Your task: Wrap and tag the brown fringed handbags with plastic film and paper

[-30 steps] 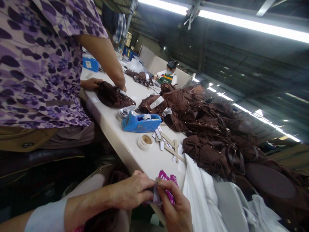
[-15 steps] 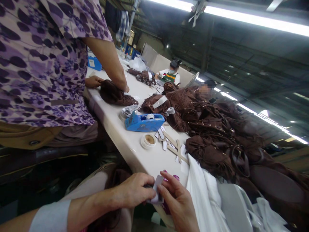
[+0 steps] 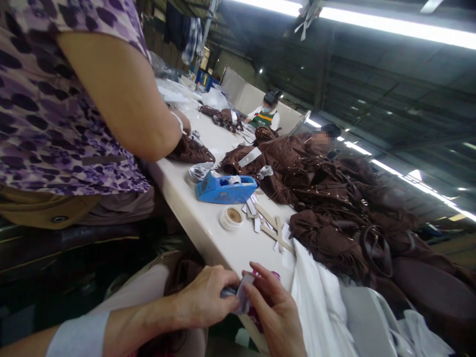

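Observation:
A small pale strip [image 3: 244, 290] is pinched between my two hands near the table's front edge. My left hand [image 3: 210, 297] grips it from the left, thumb against fingers, with something dark and greyish partly hidden under them. On the strip's right side, my right hand [image 3: 277, 312] holds it between thumb and fingertips. Something magenta shows behind the right fingers; what it is cannot be made out. Beyond the hands on the white table [image 3: 208, 238] are a round white tub [image 3: 232, 218] with brown contents and a blue tape dispenser [image 3: 226, 189].
Paper and beige strips [image 3: 273, 225] lie beside the tub. Brown fringed bags [image 3: 323, 183] are heaped along the right, with white cloth [image 3: 316, 292] and a grey case [image 3: 366, 317] nearer. At left, a person in a purple patterned top [image 3: 55, 99] handles a brown bag [image 3: 191, 149].
The strip between my hands has tilted and curled slightly, both hands still on it. The person at left has leaned further over the table, their upper arm now covering more of the brown bag.

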`<state>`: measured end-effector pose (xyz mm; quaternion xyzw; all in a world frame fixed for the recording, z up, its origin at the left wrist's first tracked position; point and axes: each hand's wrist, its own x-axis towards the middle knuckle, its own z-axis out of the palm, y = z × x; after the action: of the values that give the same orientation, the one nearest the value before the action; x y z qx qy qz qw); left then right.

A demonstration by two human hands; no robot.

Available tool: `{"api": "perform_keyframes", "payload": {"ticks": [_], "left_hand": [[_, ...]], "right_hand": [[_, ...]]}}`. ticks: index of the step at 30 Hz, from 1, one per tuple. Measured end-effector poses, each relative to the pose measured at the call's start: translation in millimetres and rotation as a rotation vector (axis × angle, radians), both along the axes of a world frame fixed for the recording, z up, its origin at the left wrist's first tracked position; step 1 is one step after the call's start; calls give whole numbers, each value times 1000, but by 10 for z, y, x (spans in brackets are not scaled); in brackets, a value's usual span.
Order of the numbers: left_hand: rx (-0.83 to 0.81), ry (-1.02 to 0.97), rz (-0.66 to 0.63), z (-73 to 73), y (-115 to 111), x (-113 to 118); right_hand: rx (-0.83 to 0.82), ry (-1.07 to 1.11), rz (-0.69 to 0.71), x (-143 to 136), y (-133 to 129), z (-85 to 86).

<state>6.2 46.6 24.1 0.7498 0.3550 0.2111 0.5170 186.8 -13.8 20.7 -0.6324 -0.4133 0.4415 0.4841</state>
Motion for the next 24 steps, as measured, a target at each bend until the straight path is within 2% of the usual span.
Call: {"api": "perform_keyframes", "payload": {"ticks": [4, 7, 9, 13, 18, 20, 24], "left_hand": [[2, 67, 33, 9, -12, -4], [-17, 80, 27, 24, -13, -10], [-19, 68, 18, 32, -13, -18], [-14, 50, -15, 30, -6, -36], [1, 2, -76, 13, 32, -53], [-12, -21, -108, 19, 54, -61], [-148, -60, -158, 47, 93, -69]], "right_hand": [[74, -90, -101, -22, -22, -34], [25, 42, -149, -14, -37, -5], [-20, 88, -96, 14, -29, 47], [30, -137, 88, 71, 28, 134], [67, -85, 193, 69, 97, 50], [71, -55, 193, 36, 116, 3], [137, -22, 77, -74, 151, -3]]}}
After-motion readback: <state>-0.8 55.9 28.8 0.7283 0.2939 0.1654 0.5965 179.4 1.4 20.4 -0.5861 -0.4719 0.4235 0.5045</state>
